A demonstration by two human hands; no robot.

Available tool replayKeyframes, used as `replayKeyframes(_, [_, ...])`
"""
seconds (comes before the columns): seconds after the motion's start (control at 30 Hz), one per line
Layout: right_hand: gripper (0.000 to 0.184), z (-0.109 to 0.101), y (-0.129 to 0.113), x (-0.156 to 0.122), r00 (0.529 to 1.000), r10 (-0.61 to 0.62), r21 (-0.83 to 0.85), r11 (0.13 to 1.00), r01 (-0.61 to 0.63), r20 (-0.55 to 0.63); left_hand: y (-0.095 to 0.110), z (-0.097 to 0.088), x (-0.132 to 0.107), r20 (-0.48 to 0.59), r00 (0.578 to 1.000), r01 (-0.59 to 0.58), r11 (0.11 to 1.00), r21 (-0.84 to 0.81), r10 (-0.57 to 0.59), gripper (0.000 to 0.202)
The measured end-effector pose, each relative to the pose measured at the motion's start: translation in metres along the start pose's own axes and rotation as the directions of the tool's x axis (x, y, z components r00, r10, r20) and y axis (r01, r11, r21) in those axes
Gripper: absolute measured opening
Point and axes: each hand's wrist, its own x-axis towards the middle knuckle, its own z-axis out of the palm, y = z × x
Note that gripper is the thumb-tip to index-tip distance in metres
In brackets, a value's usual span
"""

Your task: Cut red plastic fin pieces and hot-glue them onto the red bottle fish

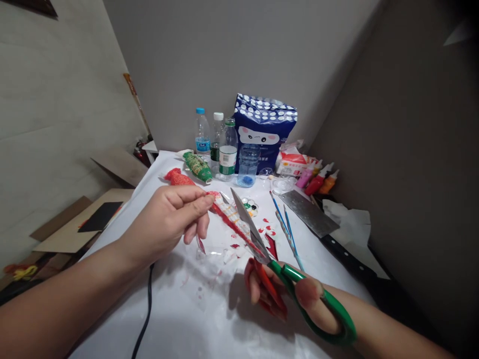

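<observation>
My left hand (175, 217) pinches the tip of a pale, see-through piece with orange lines and a red-painted edge (232, 214). My right hand (310, 299) grips scissors with green handles (290, 279), thumb through one loop. Their blades are parted, and the red edge runs in between them near the pivot. A curled red piece (267, 286) hangs by the right fingers under the scissors; whether it joins the pale piece I cannot tell. Behind my left hand lie a red painted thing (179, 177) and a green painted one (197, 167).
Clear bottles (227, 149), a cut blue-tinted bottle (247, 167) and a dark blue bag (265, 129) stand at the back. Paint bottles (318, 182), brushes (288, 227) and a cleaver (310, 212) lie right. Red scraps (267, 229) and a paint palette (250, 206) sit mid-table.
</observation>
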Motion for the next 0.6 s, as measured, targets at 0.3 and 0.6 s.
replayKeyframes(0.3, [0.090, 0.005, 0.003, 0.004, 0.997, -0.009, 0.054, 0.998, 0.013, -0.083, -0.007, 0.007, -0.002, -0.062, 0.998, 0.011, 0.990, -0.139, -0.019, 0.035])
replayKeyframes(0.6, [0.091, 0.012, 0.008, 0.005, 0.995, -0.006, 0.080, 0.997, 0.014, -0.104, -0.012, 0.009, -0.003, -0.071, 0.997, -0.005, 0.970, -0.243, -0.012, 0.032])
